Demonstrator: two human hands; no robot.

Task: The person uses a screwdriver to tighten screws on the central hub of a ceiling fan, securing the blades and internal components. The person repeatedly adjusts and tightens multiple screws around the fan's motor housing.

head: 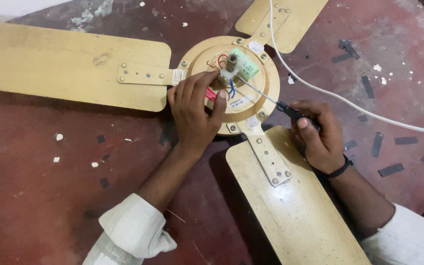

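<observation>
Head view: ceiling fan (229, 81) lies flat on the red floor (40, 196), three blades spread.
Left hand (195, 110): fingers pinched on the white terminal block (227, 74) at the hub, beside the red and blue wires (224, 88).
Right hand (320, 135): closed round a screwdriver (266, 96), tip at the block.
Slip risk: I'd judge the tip could skid off the screw into the left fingers.
Wire risk: pulling hard may tear a lead loose.
Cable (339, 98): white, trailing near the right wrist, could snag.

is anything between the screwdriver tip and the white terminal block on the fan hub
Nothing visible blocks it. The screwdriver in the right hand runs clear to the terminal block, which the left hand steadies from the other side.
</observation>
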